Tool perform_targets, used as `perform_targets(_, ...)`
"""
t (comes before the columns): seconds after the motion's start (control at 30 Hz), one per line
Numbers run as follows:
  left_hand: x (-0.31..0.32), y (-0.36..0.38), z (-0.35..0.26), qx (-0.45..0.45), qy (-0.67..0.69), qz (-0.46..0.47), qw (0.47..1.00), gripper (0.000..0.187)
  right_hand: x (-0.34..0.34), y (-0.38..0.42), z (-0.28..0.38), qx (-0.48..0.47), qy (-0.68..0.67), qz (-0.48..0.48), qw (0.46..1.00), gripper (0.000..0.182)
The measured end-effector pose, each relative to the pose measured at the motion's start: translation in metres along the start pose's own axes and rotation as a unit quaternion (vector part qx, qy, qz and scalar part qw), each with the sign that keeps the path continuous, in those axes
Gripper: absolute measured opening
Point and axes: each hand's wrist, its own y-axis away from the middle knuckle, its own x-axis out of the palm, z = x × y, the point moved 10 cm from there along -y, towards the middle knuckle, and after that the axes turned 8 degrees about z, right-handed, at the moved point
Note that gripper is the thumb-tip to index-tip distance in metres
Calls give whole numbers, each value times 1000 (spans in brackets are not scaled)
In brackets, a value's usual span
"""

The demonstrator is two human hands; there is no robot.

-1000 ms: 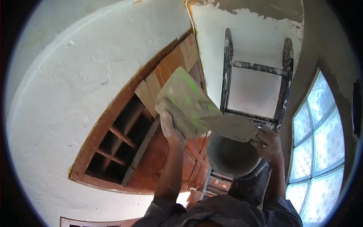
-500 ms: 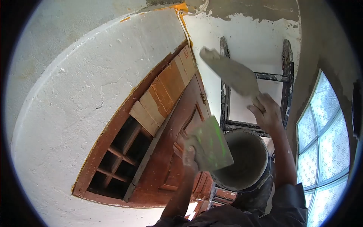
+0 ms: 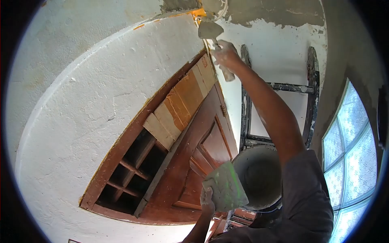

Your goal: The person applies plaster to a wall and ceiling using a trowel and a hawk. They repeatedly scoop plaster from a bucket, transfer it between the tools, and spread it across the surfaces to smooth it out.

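Observation:
My right hand [image 3: 228, 56] is raised to the upper wall, its fingers closed around the handle of a trowel [image 3: 210, 30]. The grey-coated blade lies close to or against the wall corner, by an orange patch [image 3: 199, 13] and a white cable [image 3: 223, 9]. Lower down, my left hand [image 3: 207, 203] grips the edge of a flat, squarish mortar board [image 3: 225, 188], grey with green streaks. Just right of the board stands a bucket [image 3: 238, 158] with grey mortar residue inside, partly covered by my right arm.
A dark, paint-spattered ladder [image 3: 289, 88] leans by the white wall behind the bucket. On the left are a brown wooden door [image 3: 170, 190] and a paned transom frame [image 3: 133, 172] partly covered with cardboard [image 3: 180, 105]. A patterned glass window [image 3: 344, 154] is at the right.
My right hand has carried the trowel up and left from above the bucket to the wall corner. The mortar board in my left hand has dropped lower.

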Motion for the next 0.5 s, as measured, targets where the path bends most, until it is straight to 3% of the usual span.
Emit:
perform_targets(0.13, -25, 17, -2, 9, -7, -29, 1000, 43, 16, -39, 3, 47, 5, -6, 999, 43)
perform_targets(0.27, -36, 29, -5, -5, -7, -55, 998, 44, 26, -66, 21, 3, -30, 18, 999, 49)
perform_targets(0.37, -40, 30, -3, 1, 14, -58, 998, 44, 17, -65, 36, -31, -9, -27, 999, 13)
perform_targets(0.4, -41, 30, -3, 0, 9, -58, 998, 45, 29, -82, 20, -27, -37, 13, 999, 49)
perform_targets(0.5, -44, 28, 1, -2, 4, -57, 998, 45, 37, -102, 11, -27, -94, -17, 995, 44)
